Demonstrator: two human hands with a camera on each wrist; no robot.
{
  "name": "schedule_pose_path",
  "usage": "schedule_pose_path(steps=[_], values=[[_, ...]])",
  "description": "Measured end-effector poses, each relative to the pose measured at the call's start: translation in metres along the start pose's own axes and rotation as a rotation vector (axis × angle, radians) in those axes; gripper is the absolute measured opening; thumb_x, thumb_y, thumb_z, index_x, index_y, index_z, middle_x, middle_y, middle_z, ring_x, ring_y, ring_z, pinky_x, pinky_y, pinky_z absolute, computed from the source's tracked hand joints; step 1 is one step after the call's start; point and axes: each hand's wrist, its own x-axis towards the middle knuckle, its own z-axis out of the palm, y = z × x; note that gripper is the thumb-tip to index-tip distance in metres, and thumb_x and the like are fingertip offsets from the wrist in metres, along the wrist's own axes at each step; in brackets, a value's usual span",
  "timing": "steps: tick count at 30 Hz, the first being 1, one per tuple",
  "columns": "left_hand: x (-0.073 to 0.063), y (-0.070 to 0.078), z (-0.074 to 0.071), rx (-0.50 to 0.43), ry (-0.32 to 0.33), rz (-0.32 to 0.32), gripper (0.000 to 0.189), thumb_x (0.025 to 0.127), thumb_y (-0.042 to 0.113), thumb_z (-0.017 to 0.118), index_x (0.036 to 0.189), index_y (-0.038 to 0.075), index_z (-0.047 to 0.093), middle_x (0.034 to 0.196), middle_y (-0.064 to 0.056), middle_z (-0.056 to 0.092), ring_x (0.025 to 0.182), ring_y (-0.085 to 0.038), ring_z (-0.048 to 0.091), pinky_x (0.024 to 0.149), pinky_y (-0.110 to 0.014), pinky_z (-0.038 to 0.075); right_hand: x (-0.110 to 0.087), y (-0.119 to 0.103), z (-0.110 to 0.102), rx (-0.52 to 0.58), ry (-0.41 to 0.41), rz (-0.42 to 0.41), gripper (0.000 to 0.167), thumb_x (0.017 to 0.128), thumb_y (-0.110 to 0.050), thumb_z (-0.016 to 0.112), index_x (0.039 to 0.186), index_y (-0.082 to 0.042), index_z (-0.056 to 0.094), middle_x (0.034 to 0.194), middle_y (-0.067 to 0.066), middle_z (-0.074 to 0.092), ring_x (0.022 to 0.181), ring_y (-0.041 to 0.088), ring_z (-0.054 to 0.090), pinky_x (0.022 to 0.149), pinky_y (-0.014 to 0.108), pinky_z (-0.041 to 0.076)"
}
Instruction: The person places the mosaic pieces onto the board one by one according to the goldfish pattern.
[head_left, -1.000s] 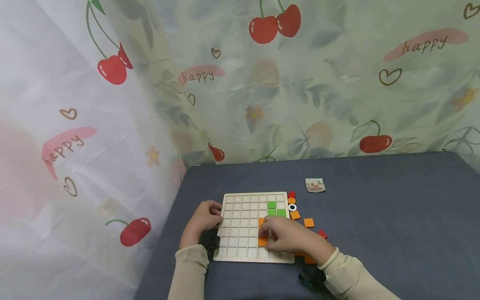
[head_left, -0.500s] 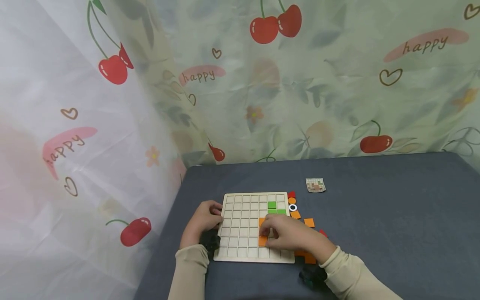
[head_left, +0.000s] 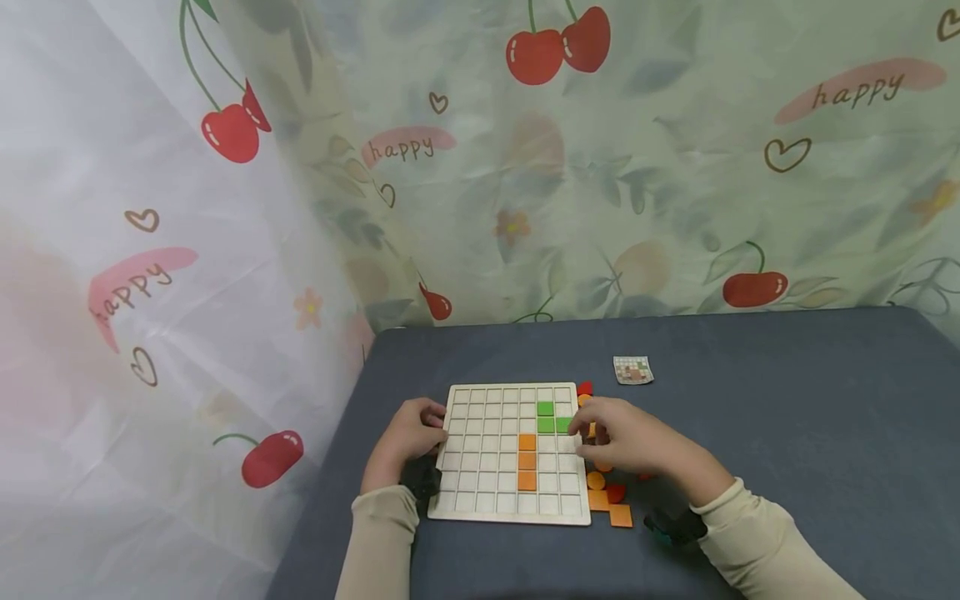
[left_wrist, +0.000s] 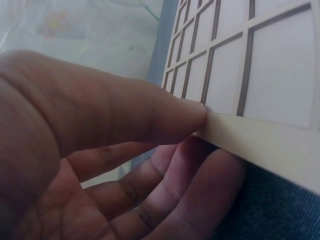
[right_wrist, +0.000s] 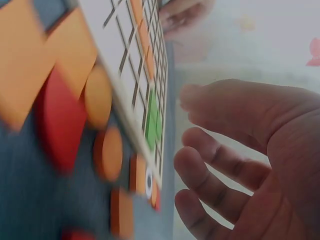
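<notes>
A wooden grid board (head_left: 483,455) lies on the dark table. Three orange square tiles (head_left: 527,460) fill a column of its cells, and three green tiles (head_left: 546,408) sit near its upper right. My left hand (head_left: 407,430) pinches the board's left edge; the left wrist view shows the thumb (left_wrist: 150,112) on top and fingers curled beneath. At the board's right side hovers my right hand (head_left: 633,435), fingers loosely bent. Nothing shows between its fingers in the right wrist view. It hides part of the loose pieces beside the board.
Loose pieces lie along the board's right edge: orange squares (head_left: 621,516), orange discs (head_left: 596,481), red pieces (head_left: 616,493) and a white ring (right_wrist: 149,181). A small printed grid card (head_left: 633,371) lies farther back. A patterned curtain (head_left: 480,208) hangs behind the table.
My right hand has moved right and away from me, off the orange column to the board's right edge. Three orange tiles now show there. My left hand stays on the board's edge.
</notes>
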Motion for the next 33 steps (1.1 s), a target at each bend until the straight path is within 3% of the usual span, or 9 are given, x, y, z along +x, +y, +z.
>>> schedule_pose_path(steps=[6, 17, 26, 33], values=[[0.000, 0.000, 0.000, 0.007, 0.003, 0.007, 0.037, 0.089, -0.003, 0.073, 0.126, -0.003, 0.068, 0.103, -0.016, 0.066, 0.084, -0.024, 0.066, 0.067, -0.037, 0.062, -0.024, 0.019, -0.010, -0.019, 0.026, 0.045, 0.018, 0.093, -0.016, 0.081, 0.111, -0.014, 0.077, 0.098, -0.002, 0.066, 0.076, 0.004, 0.054, 0.067, 0.024, 0.051], [0.003, -0.003, 0.002, 0.015, 0.011, 0.006, 0.037, 0.089, -0.002, 0.073, 0.126, -0.003, 0.068, 0.102, -0.016, 0.066, 0.084, -0.024, 0.066, 0.067, -0.037, 0.063, -0.058, 0.038, -0.015, -0.005, -0.024, 0.078, 0.019, 0.093, -0.010, 0.078, 0.110, -0.017, 0.076, 0.104, -0.005, 0.068, 0.076, 0.003, 0.053, 0.066, 0.024, 0.049], [0.003, -0.004, 0.004, 0.023, 0.023, 0.002, 0.037, 0.089, -0.002, 0.073, 0.126, -0.003, 0.068, 0.101, -0.015, 0.066, 0.084, -0.023, 0.066, 0.066, -0.036, 0.062, -0.068, 0.041, -0.014, 0.015, -0.055, 0.113, 0.030, 0.086, -0.003, 0.078, 0.111, -0.019, 0.076, 0.106, -0.006, 0.066, 0.080, 0.005, 0.053, 0.067, 0.024, 0.048], [0.004, -0.005, 0.003, 0.014, 0.020, 0.007, 0.037, 0.089, -0.002, 0.074, 0.125, -0.003, 0.068, 0.102, -0.016, 0.066, 0.083, -0.024, 0.066, 0.067, -0.037, 0.063, -0.068, 0.042, -0.014, -0.007, -0.036, 0.124, 0.029, 0.086, -0.005, 0.079, 0.111, -0.019, 0.076, 0.104, -0.007, 0.066, 0.079, 0.005, 0.053, 0.067, 0.024, 0.048]])
